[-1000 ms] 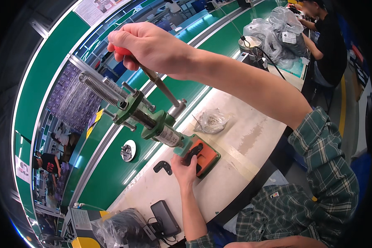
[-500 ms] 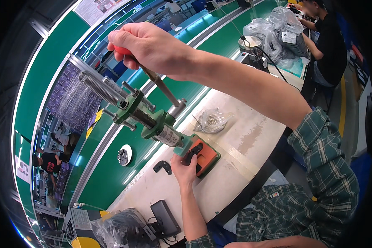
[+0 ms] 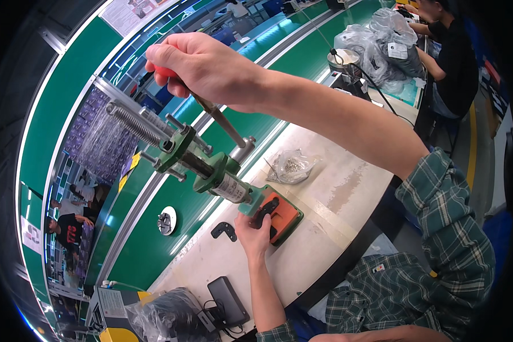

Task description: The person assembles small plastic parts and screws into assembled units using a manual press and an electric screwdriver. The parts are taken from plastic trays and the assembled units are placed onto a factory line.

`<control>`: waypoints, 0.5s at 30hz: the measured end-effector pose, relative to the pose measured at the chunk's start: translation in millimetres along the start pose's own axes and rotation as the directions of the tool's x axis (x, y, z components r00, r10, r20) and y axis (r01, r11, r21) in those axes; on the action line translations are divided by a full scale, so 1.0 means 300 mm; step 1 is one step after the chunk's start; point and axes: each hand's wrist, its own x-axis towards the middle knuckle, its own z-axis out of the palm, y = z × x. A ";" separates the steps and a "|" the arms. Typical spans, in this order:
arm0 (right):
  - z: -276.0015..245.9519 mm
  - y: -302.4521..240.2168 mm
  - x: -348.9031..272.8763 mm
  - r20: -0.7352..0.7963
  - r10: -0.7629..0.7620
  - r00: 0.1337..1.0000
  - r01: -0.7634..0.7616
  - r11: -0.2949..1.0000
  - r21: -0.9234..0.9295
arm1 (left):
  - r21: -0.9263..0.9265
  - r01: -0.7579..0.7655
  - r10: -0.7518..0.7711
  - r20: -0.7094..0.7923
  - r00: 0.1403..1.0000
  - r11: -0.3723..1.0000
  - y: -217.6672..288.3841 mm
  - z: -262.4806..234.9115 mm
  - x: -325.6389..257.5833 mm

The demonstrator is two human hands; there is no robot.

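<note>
My right hand (image 3: 202, 68) is closed around the red-handled lever (image 3: 218, 121) of a green hand press (image 3: 216, 176), high above the bench. Down at the press base, my left hand (image 3: 253, 232) grips a black plastic part (image 3: 266, 211) between thumb and fingers. That part rests on the orange fixture block (image 3: 286, 213), under the press ram; the ram's tip and part of the piece are hidden by one another and by my fingers. Another black angled part (image 3: 224, 231) lies on the bench just left of my left hand.
Behind the press sits an open clear bag of small metal pieces (image 3: 292, 166). A white round dish with dark parts (image 3: 166, 220) is on the green conveyor belt. Nearer lie a black box with cables (image 3: 228, 299) and a grey plastic bag (image 3: 171, 313). A co-worker (image 3: 453, 62) sits beyond bagged parts (image 3: 382, 48).
The white dish has shifted slightly left along the green belt. My right hand and the lever have moved very slightly left; my left hand stays on the black part.
</note>
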 end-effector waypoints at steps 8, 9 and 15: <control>0.000 0.002 -0.001 -0.002 -0.003 1.000 0.003 1.000 0.011 | 0.000 0.002 -0.002 -0.001 1.000 1.000 -0.009 0.000 0.001; -0.001 0.003 -0.001 0.000 -0.008 1.000 0.008 1.000 0.006 | 0.010 -0.013 0.013 0.003 1.000 1.000 -0.013 -0.001 0.002; -0.013 0.013 -0.003 0.000 -0.008 1.000 0.008 1.000 0.002 | 0.003 -0.016 0.016 0.000 1.000 1.000 -0.011 0.017 0.004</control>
